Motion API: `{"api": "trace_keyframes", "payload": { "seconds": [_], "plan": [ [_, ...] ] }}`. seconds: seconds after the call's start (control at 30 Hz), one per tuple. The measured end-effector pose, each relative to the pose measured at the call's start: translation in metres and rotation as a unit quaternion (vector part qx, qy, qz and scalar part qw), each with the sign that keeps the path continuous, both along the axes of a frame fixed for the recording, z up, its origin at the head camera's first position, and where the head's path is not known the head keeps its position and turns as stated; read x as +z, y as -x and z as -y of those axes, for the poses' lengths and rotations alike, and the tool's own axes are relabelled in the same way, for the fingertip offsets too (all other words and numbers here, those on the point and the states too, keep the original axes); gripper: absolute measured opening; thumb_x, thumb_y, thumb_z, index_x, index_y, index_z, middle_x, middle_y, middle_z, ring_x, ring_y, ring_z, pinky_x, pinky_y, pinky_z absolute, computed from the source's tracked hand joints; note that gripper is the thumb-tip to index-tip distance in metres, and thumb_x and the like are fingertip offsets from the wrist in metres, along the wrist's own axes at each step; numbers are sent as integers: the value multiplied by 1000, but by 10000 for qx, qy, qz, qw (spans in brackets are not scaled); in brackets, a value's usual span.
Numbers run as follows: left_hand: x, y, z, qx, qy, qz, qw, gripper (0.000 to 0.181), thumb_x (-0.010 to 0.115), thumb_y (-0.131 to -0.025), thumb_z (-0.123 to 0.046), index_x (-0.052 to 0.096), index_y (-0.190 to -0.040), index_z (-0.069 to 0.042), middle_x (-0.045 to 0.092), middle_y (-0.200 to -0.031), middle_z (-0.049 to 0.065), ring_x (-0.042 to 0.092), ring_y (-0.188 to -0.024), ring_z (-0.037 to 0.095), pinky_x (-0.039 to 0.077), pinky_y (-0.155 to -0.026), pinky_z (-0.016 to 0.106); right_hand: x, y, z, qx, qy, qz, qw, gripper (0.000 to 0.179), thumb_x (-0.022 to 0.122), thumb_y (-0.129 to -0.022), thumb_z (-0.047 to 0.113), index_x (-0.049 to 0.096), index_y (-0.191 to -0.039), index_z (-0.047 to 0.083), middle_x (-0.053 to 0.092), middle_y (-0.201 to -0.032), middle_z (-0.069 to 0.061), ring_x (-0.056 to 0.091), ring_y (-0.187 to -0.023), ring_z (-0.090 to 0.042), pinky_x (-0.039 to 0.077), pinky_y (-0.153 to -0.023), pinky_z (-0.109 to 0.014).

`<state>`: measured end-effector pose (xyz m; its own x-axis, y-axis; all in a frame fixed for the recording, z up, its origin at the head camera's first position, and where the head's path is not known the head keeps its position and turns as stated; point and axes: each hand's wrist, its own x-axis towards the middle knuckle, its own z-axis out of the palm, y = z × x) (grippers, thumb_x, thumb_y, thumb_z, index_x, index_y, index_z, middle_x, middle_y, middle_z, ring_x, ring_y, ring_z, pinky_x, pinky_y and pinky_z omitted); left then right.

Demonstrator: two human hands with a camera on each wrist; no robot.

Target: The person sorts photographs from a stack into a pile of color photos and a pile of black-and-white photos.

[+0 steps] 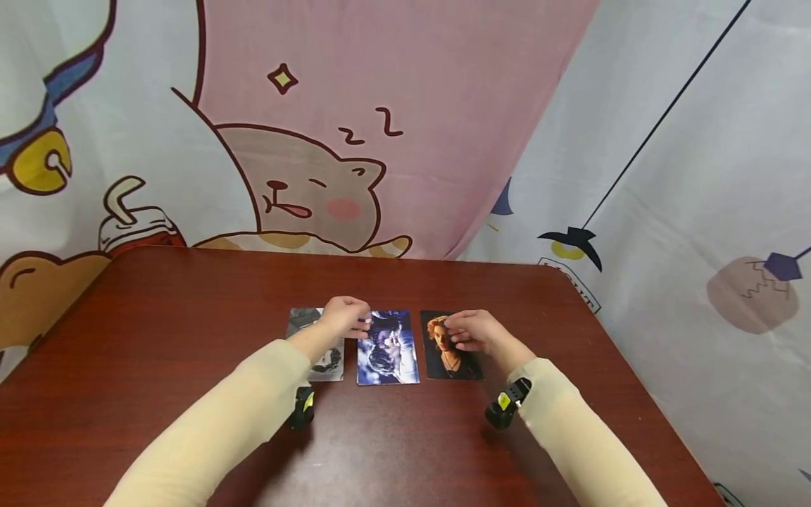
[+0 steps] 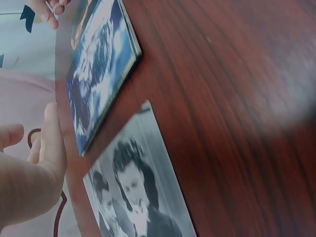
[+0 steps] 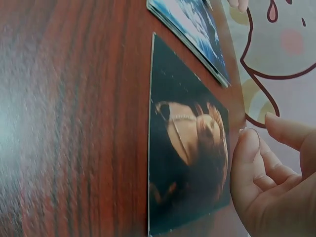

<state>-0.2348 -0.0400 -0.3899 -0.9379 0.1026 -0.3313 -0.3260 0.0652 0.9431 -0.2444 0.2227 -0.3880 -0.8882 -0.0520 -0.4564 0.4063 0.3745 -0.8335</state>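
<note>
Three picture cards lie in a row on the table. At the left is a black-and-white photo card [image 1: 331, 364] of two people, partly covered by my left hand [image 1: 342, 318] in the head view. The middle one is a blue-and-white picture card [image 1: 388, 355]; a thick, layered edge in the left wrist view shows a stack of cards [image 2: 101, 69]. A dark portrait card [image 3: 185, 143] lies at the right. Above its far part, my right hand [image 1: 478, 329] hangs with loosely bent fingers and holds nothing. My left hand's fingers are loose and hold nothing, between the left and middle cards.
The reddish-brown wooden table [image 1: 393, 451] reaches back to a cartoon-print curtain [image 1: 443, 105]. More of the curtain hangs along the right side. Each wrist carries a black strap-on camera [image 1: 303, 408] near a cream sleeve [image 1: 222, 408].
</note>
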Motion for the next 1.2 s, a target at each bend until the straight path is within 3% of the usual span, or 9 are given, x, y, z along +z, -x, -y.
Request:
{"api": "trace_keyframes", "payload": {
  "seconds": [0.4, 0.67, 0.83, 1.2],
  "plan": [
    [-9, -2, 19, -179, 108, 211, 9996, 36, 42, -94, -6, 44, -124, 14, 51, -124, 35, 63, -78, 22, 61, -75, 35, -7, 0, 22, 142, 199, -15, 9997, 37, 58, -92, 12, 54, -123, -7, 62, -72, 1, 57, -58, -6, 54, -52, -17],
    [-13, -6, 26, -346, 290, 276, 9986, 48, 42, -95, -8, 32, -136, 14, 53, -122, 32, 62, -78, 20, 61, -72, 33, -9, -2, 36, 307, 54, -6, 9995, 36, 60, -91, 13, 56, -122, -5, 65, -86, -5, 60, -63, -7, 56, -55, -18],
    [-14, -9, 25, -418, 341, 296, 9981, 44, 42, -95, -7, 36, -132, 15, 53, -123, 33, 65, -81, 22, 61, -72, 32, -8, -3, 44, 379, 17, 0, 9993, 36, 58, -92, 14, 56, -122, -5, 68, -100, -14, 64, -68, -10, 58, -60, -21],
    [-17, -11, 22, -503, 412, 240, 9976, 43, 41, -95, -7, 40, -130, 16, 53, -125, 33, 66, -87, 27, 61, -72, 32, -15, -2, 48, 430, 54, 57, 9990, 36, 57, -93, 14, 55, -122, -7, 65, -110, -24, 68, -79, -18, 61, -72, -31]
  ]
}}
